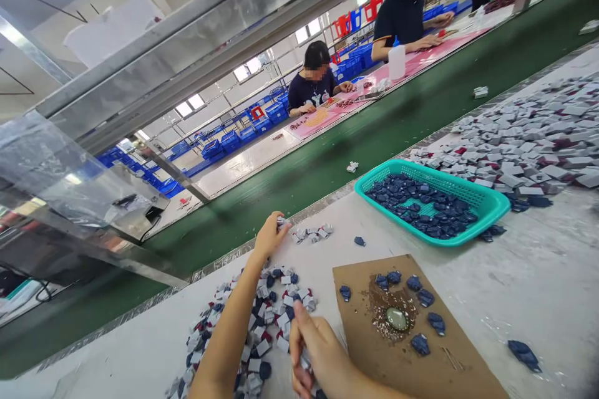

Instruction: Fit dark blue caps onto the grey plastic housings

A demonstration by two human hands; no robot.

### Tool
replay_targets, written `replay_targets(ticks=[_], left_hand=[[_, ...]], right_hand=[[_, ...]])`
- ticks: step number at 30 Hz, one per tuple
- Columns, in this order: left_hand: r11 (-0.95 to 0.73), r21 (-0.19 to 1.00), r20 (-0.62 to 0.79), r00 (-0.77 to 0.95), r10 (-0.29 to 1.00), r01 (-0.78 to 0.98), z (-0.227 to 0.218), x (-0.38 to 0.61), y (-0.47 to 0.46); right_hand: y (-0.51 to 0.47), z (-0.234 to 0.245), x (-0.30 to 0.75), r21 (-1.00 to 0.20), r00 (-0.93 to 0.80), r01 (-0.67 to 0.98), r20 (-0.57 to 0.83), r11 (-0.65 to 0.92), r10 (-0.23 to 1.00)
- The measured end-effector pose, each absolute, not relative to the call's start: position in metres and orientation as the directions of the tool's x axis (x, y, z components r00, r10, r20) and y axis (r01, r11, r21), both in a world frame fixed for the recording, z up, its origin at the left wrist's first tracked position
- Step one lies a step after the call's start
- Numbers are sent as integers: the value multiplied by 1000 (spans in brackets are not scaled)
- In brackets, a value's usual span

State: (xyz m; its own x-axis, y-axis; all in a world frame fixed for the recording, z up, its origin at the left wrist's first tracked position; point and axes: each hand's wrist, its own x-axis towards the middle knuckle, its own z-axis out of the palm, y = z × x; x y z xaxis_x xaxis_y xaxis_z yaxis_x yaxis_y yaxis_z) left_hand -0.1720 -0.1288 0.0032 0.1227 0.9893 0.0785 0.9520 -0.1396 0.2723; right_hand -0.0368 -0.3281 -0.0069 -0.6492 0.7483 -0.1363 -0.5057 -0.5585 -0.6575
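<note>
My left hand reaches to the far edge of the white table, its fingers closed on a small grey-white plastic piece. Beside it lies a short row of similar grey-white pieces. My right hand is near the front, thumb up and fingers curled round a grey-white piece, mostly hidden. Under and between my arms spreads a pile of white, navy and dark red pieces. Right of my right hand is a brown board with several navy pieces around a wet brown patch holding a round, shiny thing.
A teal basket holds many navy pieces. Behind it is a large heap of grey-white pieces. A green conveyor belt runs past the table's far edge. Across it, co-workers sit at a pink-covered bench. A metal beam crosses above.
</note>
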Motion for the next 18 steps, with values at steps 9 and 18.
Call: replay_targets(ticks=[9,18], left_hand=[[-95,270,49,85,995,958,-9,-162,-155],[-67,477,132,3,991,876,-8,-162,-159]], right_hand=[[-318,44,17,-449,-677,-584,-190,-676,711],[-315,47,26,-492,-586,-624,-220,-607,780]])
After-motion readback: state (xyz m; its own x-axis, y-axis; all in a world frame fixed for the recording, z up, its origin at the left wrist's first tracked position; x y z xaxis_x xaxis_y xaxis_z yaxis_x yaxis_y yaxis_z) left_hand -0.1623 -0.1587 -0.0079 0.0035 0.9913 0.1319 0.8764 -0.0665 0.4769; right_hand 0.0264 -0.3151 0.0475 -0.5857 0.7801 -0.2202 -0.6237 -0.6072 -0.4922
